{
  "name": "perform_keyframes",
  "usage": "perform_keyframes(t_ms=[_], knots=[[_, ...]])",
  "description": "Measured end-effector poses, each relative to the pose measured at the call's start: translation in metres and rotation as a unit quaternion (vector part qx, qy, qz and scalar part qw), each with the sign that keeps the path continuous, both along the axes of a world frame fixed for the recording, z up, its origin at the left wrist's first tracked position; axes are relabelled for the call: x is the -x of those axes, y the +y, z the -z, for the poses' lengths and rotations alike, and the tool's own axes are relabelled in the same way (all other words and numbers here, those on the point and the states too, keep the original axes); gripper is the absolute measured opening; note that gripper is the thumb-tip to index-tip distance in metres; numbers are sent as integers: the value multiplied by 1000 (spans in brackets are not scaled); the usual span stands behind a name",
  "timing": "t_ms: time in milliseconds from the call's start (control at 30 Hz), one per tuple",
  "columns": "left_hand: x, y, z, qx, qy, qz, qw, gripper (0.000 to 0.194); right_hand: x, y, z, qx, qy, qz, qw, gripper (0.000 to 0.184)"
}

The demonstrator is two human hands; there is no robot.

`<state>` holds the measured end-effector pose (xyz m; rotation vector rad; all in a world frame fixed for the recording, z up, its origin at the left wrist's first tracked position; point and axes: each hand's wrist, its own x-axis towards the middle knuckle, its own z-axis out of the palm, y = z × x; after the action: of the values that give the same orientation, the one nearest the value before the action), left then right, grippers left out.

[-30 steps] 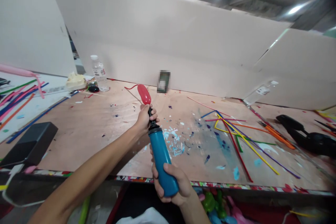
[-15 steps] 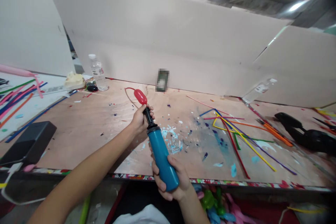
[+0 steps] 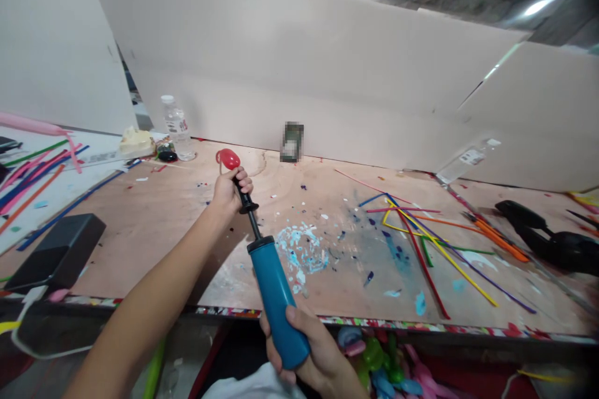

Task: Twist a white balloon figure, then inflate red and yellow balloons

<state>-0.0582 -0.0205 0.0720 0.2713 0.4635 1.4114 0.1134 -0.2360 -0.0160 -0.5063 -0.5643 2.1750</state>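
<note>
My right hand (image 3: 306,358) grips the lower end of a teal hand pump (image 3: 276,299) held slanted over the table's front edge. My left hand (image 3: 229,190) is closed around the pump's black nozzle end (image 3: 244,196), which stands pulled out from the teal barrel on a thin black rod (image 3: 255,224). A small, partly inflated red balloon (image 3: 228,158) sits on the nozzle tip just above my left fist.
The paint-spattered wooden table (image 3: 187,230) carries several long uninflated balloons (image 3: 421,230) at right, a black pump (image 3: 547,237) at far right, a water bottle (image 3: 175,128) at back left and a black box (image 3: 56,252) at left. Inflated balloons (image 3: 384,361) lie below the front edge.
The pump's rod has been drawn out: my left hand with the nozzle moved up and left, my right hand pulled the barrel back. The red balloon looks smaller and rounder.
</note>
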Motion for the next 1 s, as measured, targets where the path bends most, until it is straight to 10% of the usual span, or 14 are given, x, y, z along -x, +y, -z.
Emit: perform_keyframes(t_ms=[367, 1000], knots=[[-50, -31, 13, -29, 40, 90, 995, 20, -21, 23, 1, 3, 23, -38, 999, 49], [-55, -42, 22, -4, -15, 144, 989, 10, -7, 17, 9, 8, 56, 9, 998, 46]])
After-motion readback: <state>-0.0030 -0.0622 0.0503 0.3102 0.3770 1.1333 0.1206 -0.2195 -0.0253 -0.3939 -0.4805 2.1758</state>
